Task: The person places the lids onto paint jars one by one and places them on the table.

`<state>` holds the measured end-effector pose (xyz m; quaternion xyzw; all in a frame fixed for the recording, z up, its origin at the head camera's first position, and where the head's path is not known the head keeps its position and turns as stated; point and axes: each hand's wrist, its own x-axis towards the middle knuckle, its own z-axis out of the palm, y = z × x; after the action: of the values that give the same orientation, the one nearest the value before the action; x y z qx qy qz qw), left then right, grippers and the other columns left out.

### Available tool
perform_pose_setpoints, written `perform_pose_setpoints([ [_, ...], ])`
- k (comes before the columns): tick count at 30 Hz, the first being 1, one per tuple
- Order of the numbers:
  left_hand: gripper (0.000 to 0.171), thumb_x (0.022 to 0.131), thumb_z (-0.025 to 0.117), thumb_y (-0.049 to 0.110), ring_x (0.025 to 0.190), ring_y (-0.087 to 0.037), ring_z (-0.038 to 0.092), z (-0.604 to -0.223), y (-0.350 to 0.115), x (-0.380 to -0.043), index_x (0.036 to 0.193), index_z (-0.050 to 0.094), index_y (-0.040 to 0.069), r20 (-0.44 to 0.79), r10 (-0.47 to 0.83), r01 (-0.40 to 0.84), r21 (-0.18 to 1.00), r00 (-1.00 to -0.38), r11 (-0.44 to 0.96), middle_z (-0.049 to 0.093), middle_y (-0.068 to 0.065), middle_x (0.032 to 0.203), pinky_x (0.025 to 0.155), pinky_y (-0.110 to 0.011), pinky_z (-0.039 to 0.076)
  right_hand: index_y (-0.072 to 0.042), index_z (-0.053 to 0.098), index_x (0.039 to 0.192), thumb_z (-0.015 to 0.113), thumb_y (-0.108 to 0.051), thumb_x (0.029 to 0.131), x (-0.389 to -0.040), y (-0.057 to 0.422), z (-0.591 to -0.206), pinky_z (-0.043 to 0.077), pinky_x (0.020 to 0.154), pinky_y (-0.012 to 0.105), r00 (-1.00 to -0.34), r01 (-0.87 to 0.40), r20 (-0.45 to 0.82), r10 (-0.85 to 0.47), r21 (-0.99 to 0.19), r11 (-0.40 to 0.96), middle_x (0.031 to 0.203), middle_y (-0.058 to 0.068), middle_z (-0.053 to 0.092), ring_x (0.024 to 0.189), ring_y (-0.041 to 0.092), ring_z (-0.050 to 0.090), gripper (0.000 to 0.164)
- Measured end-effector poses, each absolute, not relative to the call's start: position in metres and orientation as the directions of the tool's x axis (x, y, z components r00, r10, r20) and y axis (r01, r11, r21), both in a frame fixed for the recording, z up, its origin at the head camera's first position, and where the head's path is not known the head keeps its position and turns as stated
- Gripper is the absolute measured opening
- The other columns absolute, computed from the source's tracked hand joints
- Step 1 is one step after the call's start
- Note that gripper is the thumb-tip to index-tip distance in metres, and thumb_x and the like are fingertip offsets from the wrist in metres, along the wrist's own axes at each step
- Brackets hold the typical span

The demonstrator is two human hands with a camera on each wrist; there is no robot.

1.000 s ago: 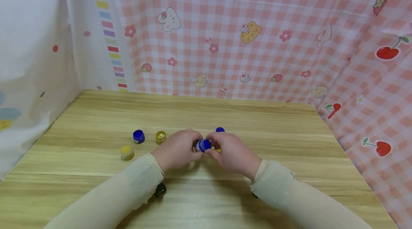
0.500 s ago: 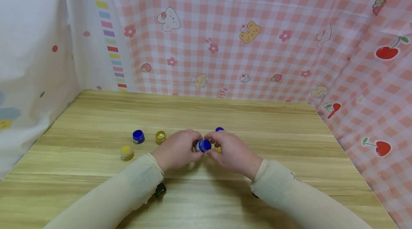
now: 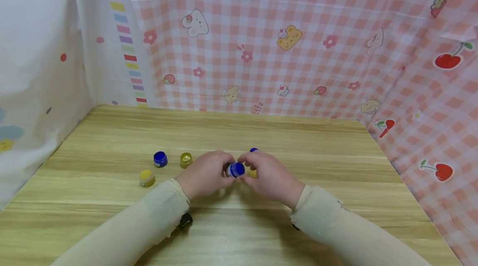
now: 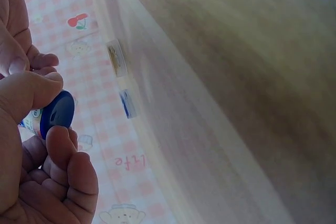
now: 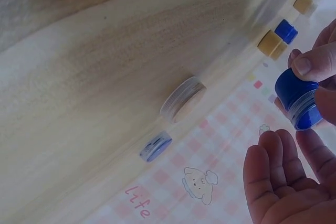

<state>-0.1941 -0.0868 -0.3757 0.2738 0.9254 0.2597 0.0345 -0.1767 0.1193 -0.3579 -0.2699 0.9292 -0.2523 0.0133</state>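
My left hand grips a small blue paint jar on its side, with the jar's end turned towards my right hand. In the right wrist view the jar's blue body ends in a clear ribbed lid. My right thumb and index fingertip pinch that lid at its edges, while the other right fingers stay loosely extended. Part of the jar's label shows between the left fingers in the left wrist view. The left palm hides the rest of the jar.
To the left stand a blue paint jar, a gold-yellow one and a pale yellow one. Two loose clear lids lie beyond my right hand, one larger and one bluish. Patterned cloth hangs behind the wooden table.
The right fingers have shifted slightly at the jar's end, and more of the yellowish lid behind them shows. The left hand keeps its hold on the jar in the same place.
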Motion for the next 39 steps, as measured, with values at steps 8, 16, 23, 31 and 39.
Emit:
perform_pose_setpoints([
  [8, 0.016, 0.091, 0.081, 0.024, 0.079, -0.012, 0.058, -0.3767, -0.0868, -0.1934, 0.102, 0.073, 0.015, 0.066, 0.508, 0.465, 0.515, -0.859, 0.72, 0.064, 0.006, 0.087, 0.076, -0.032, 0.052, -0.01, 0.07, 0.125, 0.082, -0.023, 0.093, -0.1767, 0.119, -0.3576, 0.059, 0.09, 0.04, -0.877, -0.45, 0.084, -0.474, -0.494, 0.744, 0.116, 0.006, 0.071, 0.104, 0.026, 0.069, 0.037],
  [16, 0.015, 0.091, 0.081, 0.023, 0.078, -0.012, 0.058, -0.377, -0.087, -0.1935, 0.102, 0.073, 0.015, 0.063, 0.51, 0.465, 0.515, -0.858, 0.72, 0.064, 0.006, 0.087, 0.075, -0.032, 0.051, -0.012, 0.073, 0.118, 0.082, -0.021, 0.092, -0.1762, 0.119, -0.3586, 0.057, 0.086, 0.039, -0.862, -0.48, 0.107, -0.495, -0.485, 0.732, 0.109, 0.006, 0.07, 0.1, 0.026, 0.067, 0.029],
  [23, 0.014, 0.091, 0.081, 0.022, 0.077, -0.012, 0.057, -0.3771, -0.0873, -0.193, 0.1, 0.072, 0.015, 0.071, 0.513, 0.47, 0.523, -0.855, 0.711, 0.064, 0.006, 0.086, 0.075, -0.032, 0.051, -0.01, 0.07, 0.124, 0.083, -0.021, 0.092, -0.176, 0.1188, -0.3592, 0.058, 0.089, 0.041, -0.868, -0.469, 0.102, -0.485, -0.486, 0.737, 0.114, 0.006, 0.07, 0.104, 0.026, 0.068, 0.036],
  [31, 0.014, 0.091, 0.081, 0.022, 0.077, -0.012, 0.057, -0.3766, -0.0869, -0.1929, 0.099, 0.072, 0.015, 0.081, 0.517, 0.48, 0.514, -0.852, 0.711, 0.063, 0.006, 0.085, 0.073, -0.031, 0.05, -0.011, 0.072, 0.119, 0.081, -0.021, 0.093, -0.1758, 0.1195, -0.3594, 0.056, 0.087, 0.039, -0.864, -0.477, 0.11, -0.492, -0.492, 0.728, 0.111, 0.007, 0.069, 0.1, 0.026, 0.066, 0.029],
  [39, 0.015, 0.091, 0.081, 0.023, 0.078, -0.012, 0.058, -0.375, -0.0866, -0.1925, 0.101, 0.073, 0.015, 0.074, 0.513, 0.472, 0.517, -0.855, 0.714, 0.064, 0.006, 0.087, 0.076, -0.032, 0.052, -0.011, 0.071, 0.122, 0.082, -0.02, 0.092, -0.175, 0.1194, -0.3588, 0.057, 0.087, 0.039, -0.859, -0.489, 0.122, -0.497, -0.482, 0.727, 0.112, 0.005, 0.069, 0.101, 0.026, 0.067, 0.033],
])
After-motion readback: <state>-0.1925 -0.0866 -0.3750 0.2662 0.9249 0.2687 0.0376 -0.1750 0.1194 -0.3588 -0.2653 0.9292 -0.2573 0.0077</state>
